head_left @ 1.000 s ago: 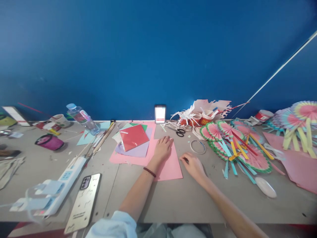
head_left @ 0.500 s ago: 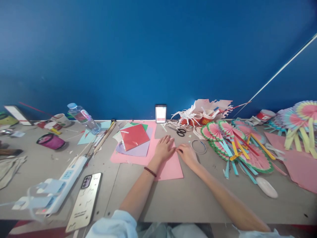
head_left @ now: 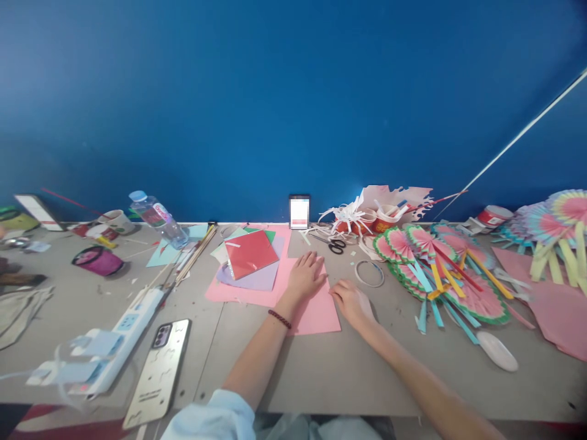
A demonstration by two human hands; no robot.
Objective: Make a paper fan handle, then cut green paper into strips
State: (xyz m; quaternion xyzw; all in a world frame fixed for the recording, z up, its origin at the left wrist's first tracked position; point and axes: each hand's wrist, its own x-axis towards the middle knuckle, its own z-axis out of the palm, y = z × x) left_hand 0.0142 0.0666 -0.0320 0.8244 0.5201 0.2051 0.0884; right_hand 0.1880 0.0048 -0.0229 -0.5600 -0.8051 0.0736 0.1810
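My left hand (head_left: 306, 278) lies flat on a folded sheet of pink paper (head_left: 316, 315), fingers stretched forward, a dark bead bracelet on the wrist. At the sheet's right edge is my right hand (head_left: 352, 300). Its fingers are curled together, with thumb and fingertips at the paper's edge. To the left, a larger pink sheet (head_left: 220, 291) lies under a lilac sheet (head_left: 266, 280) and a red pack of paper (head_left: 252, 255). Just beyond my right hand are a pale ring-shaped roll (head_left: 369, 274) and black-handled scissors (head_left: 337, 246).
Pleated paper fans (head_left: 472, 293) and a white oval object (head_left: 498, 351) lie right. Left are a phone (head_left: 158, 373), a power strip (head_left: 126, 333), wooden sticks (head_left: 196, 253), a water bottle (head_left: 160, 220) and a magenta pouch (head_left: 98, 261). A small screen (head_left: 299, 212) leans on the blue wall.
My right hand has slid slightly toward me along the pink paper's right edge. My left hand stays flat on the sheet. The whole view has shifted a little.
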